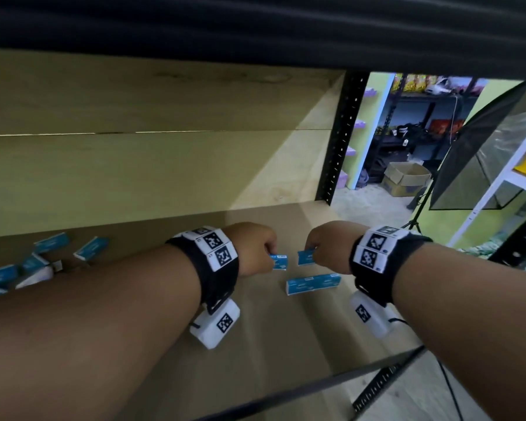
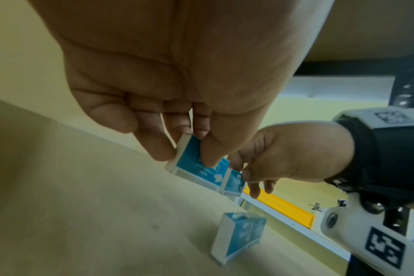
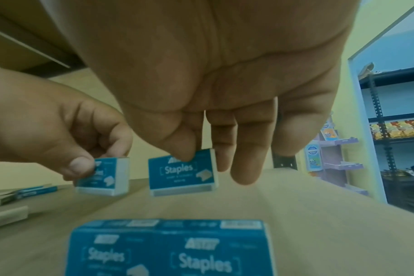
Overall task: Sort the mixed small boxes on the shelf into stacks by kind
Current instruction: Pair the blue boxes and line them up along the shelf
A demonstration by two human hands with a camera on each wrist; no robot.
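My left hand (image 1: 255, 249) pinches a small blue staples box (image 1: 279, 261) between thumb and fingers, seen close in the left wrist view as the box (image 2: 196, 164). My right hand (image 1: 325, 246) pinches a second blue staples box (image 1: 305, 257), which the right wrist view shows as a box (image 3: 182, 172) upright just above the shelf board (image 1: 271, 329). The two boxes are side by side with a small gap. Two more staples boxes (image 1: 313, 284) stand end to end in a row nearer me, the row (image 3: 170, 248) filling the bottom of the right wrist view.
A loose heap of blue and white boxes (image 1: 28, 265) lies at the far left of the shelf. A black perforated upright (image 1: 340, 138) marks the shelf's right end. The shelf's black front rail (image 1: 316, 387) runs below my arms. Beyond stand a softbox light (image 1: 480, 153) and other shelving.
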